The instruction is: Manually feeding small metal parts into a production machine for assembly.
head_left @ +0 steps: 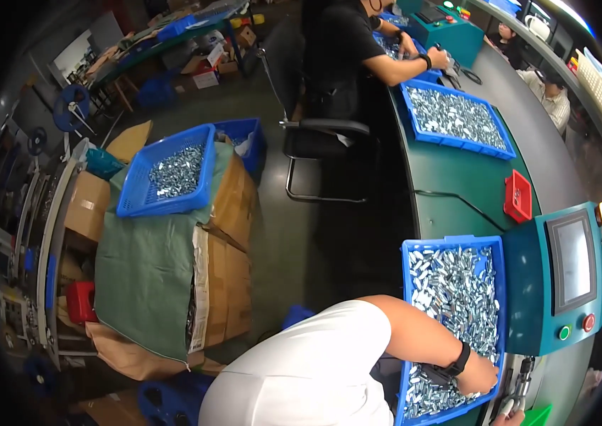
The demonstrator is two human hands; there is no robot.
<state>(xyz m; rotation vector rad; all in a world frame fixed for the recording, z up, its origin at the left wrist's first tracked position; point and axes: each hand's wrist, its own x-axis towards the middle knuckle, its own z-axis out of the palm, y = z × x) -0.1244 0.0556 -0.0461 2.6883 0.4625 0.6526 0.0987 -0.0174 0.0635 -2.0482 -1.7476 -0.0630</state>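
Observation:
My left hand point(480, 378), with a black watch point(459, 361) on its wrist, reaches down into the near end of a blue tray point(406, 284). The tray holds many small silver metal cylinders point(450, 287). Its fingers are curled down by the tray's right wall, and what they hold is hidden. At the lower edge my right hand point(510, 417) is only partly in view. Its fingers are pinched together beside a metal fixture point(521, 380) on the bench; what lies between them is too small to make out.
Right of the tray stands a teal machine point(528, 284) with a screen and buttons. Farther along the bench are a red bin point(518, 197) and another blue tray of parts point(457, 117), near a co-worker in black point(340, 57). Cartons point(226, 284) at left carry a blue basket point(130, 192).

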